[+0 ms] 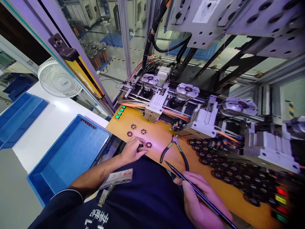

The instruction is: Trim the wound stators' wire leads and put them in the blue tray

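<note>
My left hand (132, 149) is at the front edge of the orange-brown work board (162, 154), its fingers curled in a pinch around a small black part (140, 145). The fingers hide most of that part. Several small dark ring-shaped parts lie close by, including one ring (149, 145) just right of the fingertips and another ring (143, 131) farther back. In my right hand (202, 198) is a long black pointed stick (197, 191), gripped like a pen, its tip aimed up and left. Between my hands lie wire cutters (175, 144) with spread handles.
Behind the board runs a row of metal clamping fixtures (188, 91). Many dark round parts (228, 163) are lined up at the right, near lit buttons (281, 199). At the left are a blue tray (64, 162), a second blue tray (19, 117) and a white fan (59, 78).
</note>
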The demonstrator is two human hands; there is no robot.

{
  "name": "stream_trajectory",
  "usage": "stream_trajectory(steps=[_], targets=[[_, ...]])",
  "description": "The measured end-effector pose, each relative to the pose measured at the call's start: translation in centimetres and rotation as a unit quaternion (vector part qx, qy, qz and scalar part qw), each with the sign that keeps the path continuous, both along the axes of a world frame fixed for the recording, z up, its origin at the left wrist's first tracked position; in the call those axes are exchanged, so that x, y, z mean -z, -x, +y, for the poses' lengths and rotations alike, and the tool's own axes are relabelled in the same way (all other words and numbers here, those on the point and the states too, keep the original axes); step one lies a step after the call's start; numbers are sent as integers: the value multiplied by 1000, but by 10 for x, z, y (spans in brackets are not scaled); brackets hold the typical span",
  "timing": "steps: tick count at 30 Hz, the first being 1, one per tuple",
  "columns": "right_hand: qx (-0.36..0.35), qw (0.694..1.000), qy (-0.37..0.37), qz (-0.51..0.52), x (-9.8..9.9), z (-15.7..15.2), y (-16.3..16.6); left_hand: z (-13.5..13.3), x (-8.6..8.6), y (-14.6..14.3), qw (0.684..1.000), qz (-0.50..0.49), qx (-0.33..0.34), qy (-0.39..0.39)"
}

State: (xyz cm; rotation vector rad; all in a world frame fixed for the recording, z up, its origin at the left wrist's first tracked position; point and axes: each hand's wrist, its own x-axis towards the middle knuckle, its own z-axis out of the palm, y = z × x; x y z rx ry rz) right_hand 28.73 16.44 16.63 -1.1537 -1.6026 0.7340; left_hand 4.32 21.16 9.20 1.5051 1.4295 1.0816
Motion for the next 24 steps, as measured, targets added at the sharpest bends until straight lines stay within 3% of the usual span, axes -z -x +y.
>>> stream_trajectory(steps=[2, 10, 18, 24], targets=[[-7, 1000, -2, 2, -1, 0, 2, 7, 0, -9, 1000, -13, 23, 14], [22, 999, -35, -30, 0, 1, 3, 19, -9, -27, 983, -144, -2, 112], [-5, 1000, -25, -17, 6, 12, 14, 6, -48, -24, 891, -370, 30, 261], [-28, 999, -30, -11, -1, 18, 19, 1, -57, -23, 851, -435, 30, 294]])
